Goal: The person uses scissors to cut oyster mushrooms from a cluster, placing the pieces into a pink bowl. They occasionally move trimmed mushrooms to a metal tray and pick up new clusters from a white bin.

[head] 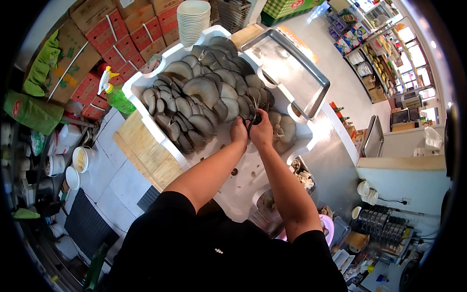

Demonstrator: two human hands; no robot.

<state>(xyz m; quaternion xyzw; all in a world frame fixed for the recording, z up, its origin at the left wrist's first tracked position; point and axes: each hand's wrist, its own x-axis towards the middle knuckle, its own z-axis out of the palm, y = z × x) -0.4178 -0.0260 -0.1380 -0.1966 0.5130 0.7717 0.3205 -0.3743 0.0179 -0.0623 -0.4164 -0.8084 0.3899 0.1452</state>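
A white foam crate [233, 199] with notched walls lies before me. Grey oyster mushrooms [204, 91] fill its far and left part in overlapping clusters, and a smaller cluster [286, 127] sits by the right wall. My right hand [262, 129] grips a pair of dark-handled scissors [255, 106], whose blades point away from me into the mushrooms. Close against it, my left hand [238, 133] is curled at the near edge of the pile; its fingertips are hidden, so whether it pinches a mushroom is unclear. Small scraps dot the crate floor nearer my body.
The crate rests partly on a wooden board [146, 149] and beside a steel counter [328, 160]. Beyond its right wall leans a metal tray [288, 65]. Mushroom trimmings [304, 179] lie under my right forearm. A green spray bottle [120, 98] and stacked white tubs [193, 22] stand beyond the crate.
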